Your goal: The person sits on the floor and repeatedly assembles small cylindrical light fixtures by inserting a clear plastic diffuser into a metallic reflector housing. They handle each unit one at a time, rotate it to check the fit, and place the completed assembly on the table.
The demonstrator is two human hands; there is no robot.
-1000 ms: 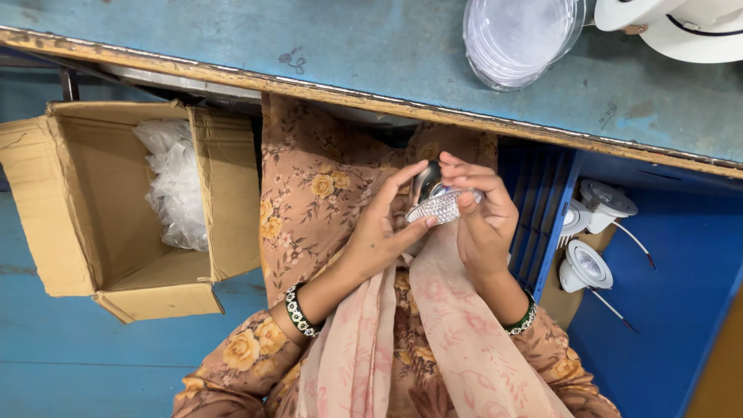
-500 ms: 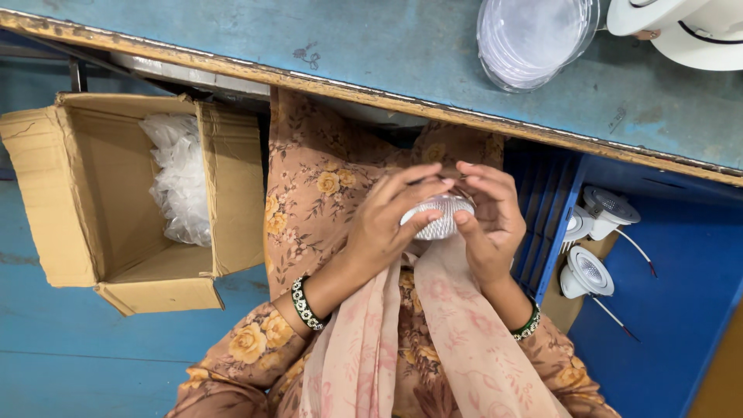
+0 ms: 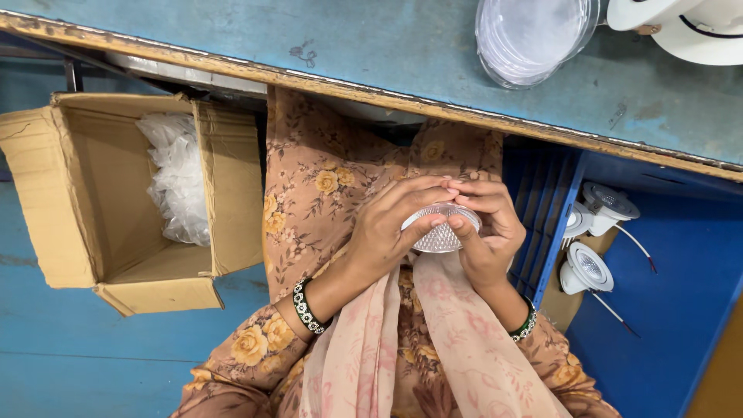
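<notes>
blue bench (image 3: pixel 348 54) | clear lids stack (image 3: pixel 530 35) | white fixtures (image 3: pixel 681 27)

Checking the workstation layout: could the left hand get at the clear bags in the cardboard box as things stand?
Probably yes: the cardboard box stands open-topped beside the left hand, nothing covering the clear bags; but both hands hold the round lens.

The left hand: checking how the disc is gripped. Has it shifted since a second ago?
Yes. Left hand has moved toward the blue crate, its fingers now over the disc.
</notes>
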